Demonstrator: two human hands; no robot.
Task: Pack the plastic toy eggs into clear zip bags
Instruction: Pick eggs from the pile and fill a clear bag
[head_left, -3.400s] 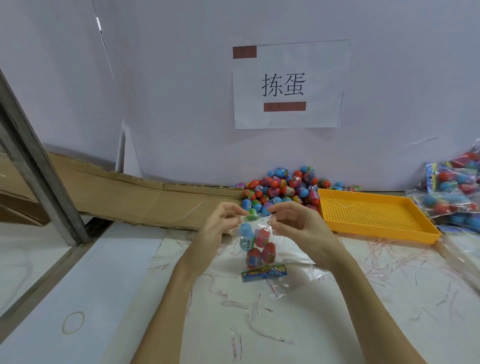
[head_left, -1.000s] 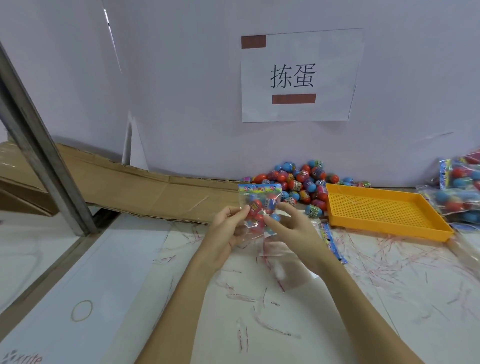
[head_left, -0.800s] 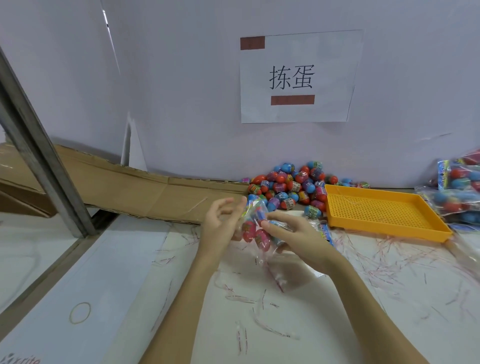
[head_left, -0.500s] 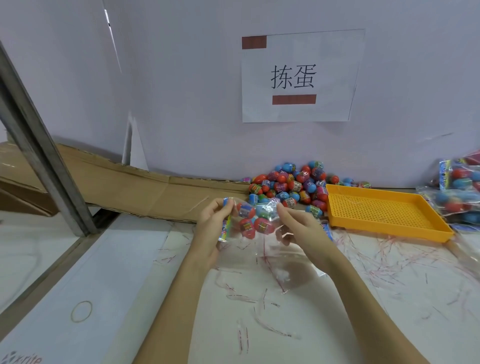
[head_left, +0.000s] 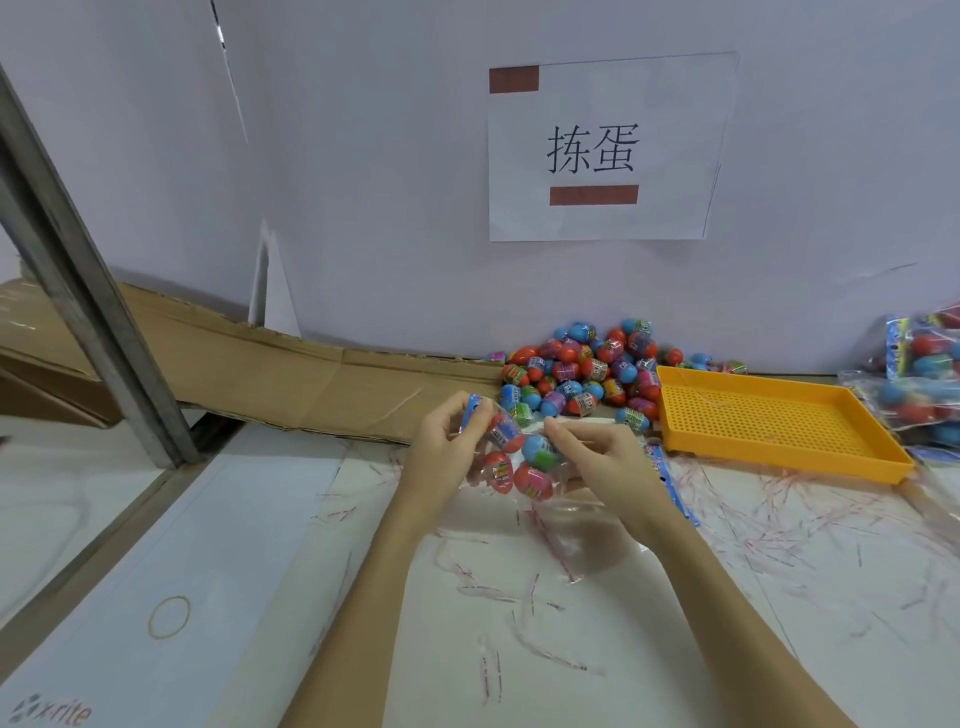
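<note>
Centre of frame: both hands hold one filled bag (head_left: 514, 460) above the table (head_left: 675, 597). The left hand (head_left: 441, 452) grips the bag's left end, fingers curled round the blue header strip. The right hand (head_left: 602, 462) pinches the bag's right end between thumb and forefinger; remaining fingers curled. Red and blue eggs show through the clear film.

Centre right, against the wall: loose egg pile (head_left: 582, 374). Just right of the pile: yellow tray (head_left: 769, 421). Right edge of frame: packed bags (head_left: 922, 384), blurred. Upper centre: paper sign (head_left: 602, 150) on the wall. Left: cardboard (head_left: 249, 379) lying flat. Lower left: rubber band (head_left: 169, 617) on the table.
</note>
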